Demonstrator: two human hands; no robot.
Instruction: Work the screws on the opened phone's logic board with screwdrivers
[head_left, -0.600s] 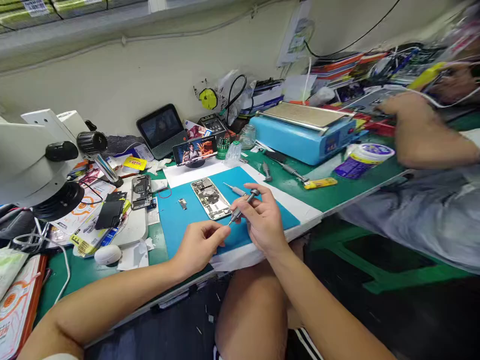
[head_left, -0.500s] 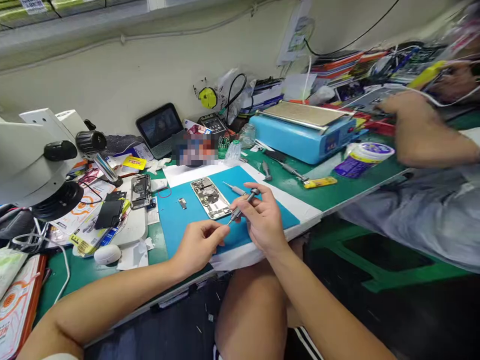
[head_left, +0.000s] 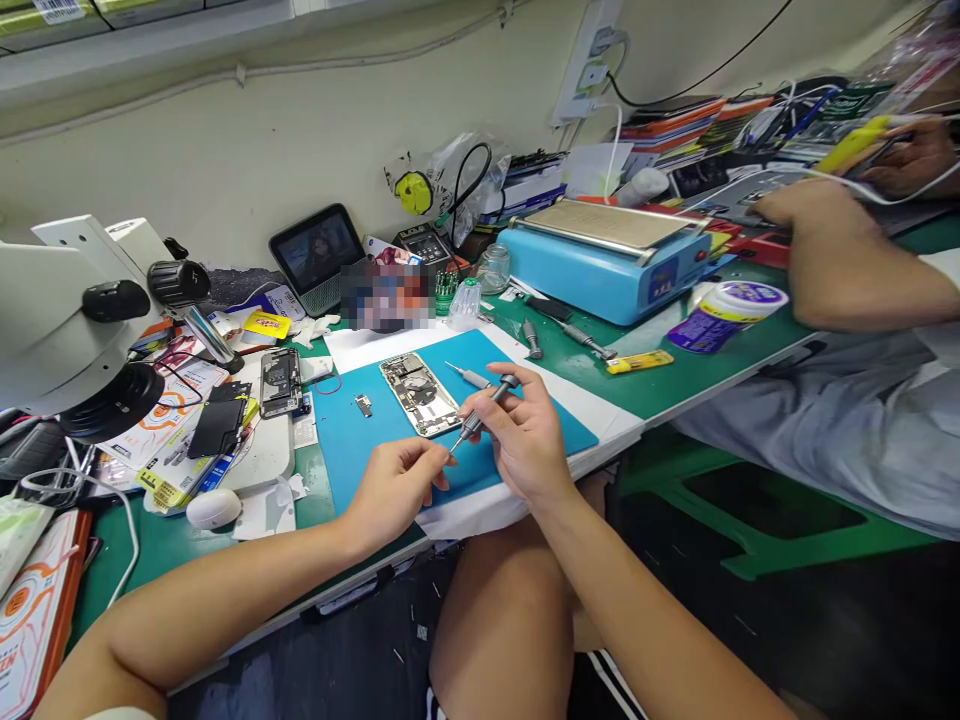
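Note:
My right hand [head_left: 529, 440] is closed round a grey screwdriver [head_left: 474, 424], tilted with its tip down to the left. At that tip my left hand [head_left: 399, 485] pinches thumb and fingers together; whatever lies between them is too small to make out. Just beyond, an opened phone [head_left: 421, 394] lies on the blue mat [head_left: 352, 455], its inner boards showing. A small phone part [head_left: 364, 405] rests left of it. Partly behind my right hand lies a second slim tool [head_left: 471, 377] with a pointed tip.
A microscope [head_left: 112, 330] stands at the left, above cluttered phone parts and boxes. Behind the mat are a small screen [head_left: 319, 255] and a blue heating plate machine [head_left: 600, 270]. More screwdrivers [head_left: 585, 340] lie right of the mat. A co-worker's arm [head_left: 855, 260] reaches over the bench's right end.
Both hands stay nearly in place, with the screwdriver tip still at my left fingertips. The view has shifted very slightly, and the co-worker's arm is less blurred.

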